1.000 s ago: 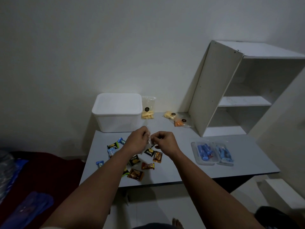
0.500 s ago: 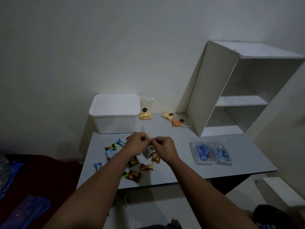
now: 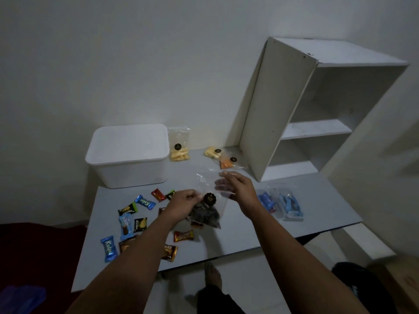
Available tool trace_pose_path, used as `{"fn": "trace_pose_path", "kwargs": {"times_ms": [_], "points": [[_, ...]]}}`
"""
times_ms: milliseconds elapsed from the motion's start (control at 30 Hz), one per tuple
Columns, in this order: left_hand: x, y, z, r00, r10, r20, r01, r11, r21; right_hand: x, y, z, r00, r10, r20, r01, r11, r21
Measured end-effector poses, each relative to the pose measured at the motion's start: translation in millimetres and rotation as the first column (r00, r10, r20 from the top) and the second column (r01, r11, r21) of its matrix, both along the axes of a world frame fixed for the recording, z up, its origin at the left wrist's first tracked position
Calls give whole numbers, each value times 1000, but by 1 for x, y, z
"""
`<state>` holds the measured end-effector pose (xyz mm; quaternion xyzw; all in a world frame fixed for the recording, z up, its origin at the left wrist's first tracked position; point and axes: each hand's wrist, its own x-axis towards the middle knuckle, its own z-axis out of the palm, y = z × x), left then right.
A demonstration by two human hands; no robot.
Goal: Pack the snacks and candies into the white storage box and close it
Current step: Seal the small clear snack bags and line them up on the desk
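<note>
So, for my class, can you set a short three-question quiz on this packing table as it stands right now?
1. True or false: the white box has its lid on.
2. Which hand pinches the clear bag of dark snacks? A left hand B right hand C neither
3. Fill in: the two clear trays hold ____ wrapped snacks.

Key: 1 true. 2 A, the right hand's fingers are spread by the bag's top. 3 blue.

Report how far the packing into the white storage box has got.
Nothing looks packed: the white plastic storage box sits lidded. In hand: the left hand pinches a clear plastic bag of dark snacks, the right hand open beside it. Left: scattered wrapped candies, yellow snack bags, blue packs, closing.
</note>
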<state>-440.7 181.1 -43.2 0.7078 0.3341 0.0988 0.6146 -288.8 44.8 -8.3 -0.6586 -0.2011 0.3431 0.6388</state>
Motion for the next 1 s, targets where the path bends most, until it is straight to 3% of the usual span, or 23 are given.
{"fn": "trace_pose_path", "kwargs": {"times_ms": [267, 467, 633, 733, 900, 1000], "points": [[83, 56, -31, 981, 195, 5, -194, 977, -92, 68, 46, -75, 982, 165, 97, -134, 954, -266], [165, 106, -85, 970, 151, -192, -157, 987, -18, 151, 122, -134, 974, 170, 147, -95, 903, -419], [224, 165, -124, 911, 165, -377, -118, 982, 145, 217, 201, -166, 974, 142, 177, -58, 910, -410], [257, 204, -137, 898, 190, -397, -112, 971, 210, 250, 257, -181, 978, 154, 141, -88, 916, -391], [295, 251, -149, 874, 369, -317, -309, 924, 224, 282, 330, -198, 987, 130, 96, -87, 927, -365], [303, 258, -155, 808, 481, -341, -426, 876, 227, 286, 347, -198, 981, 171, 90, -122, 909, -397]]}}
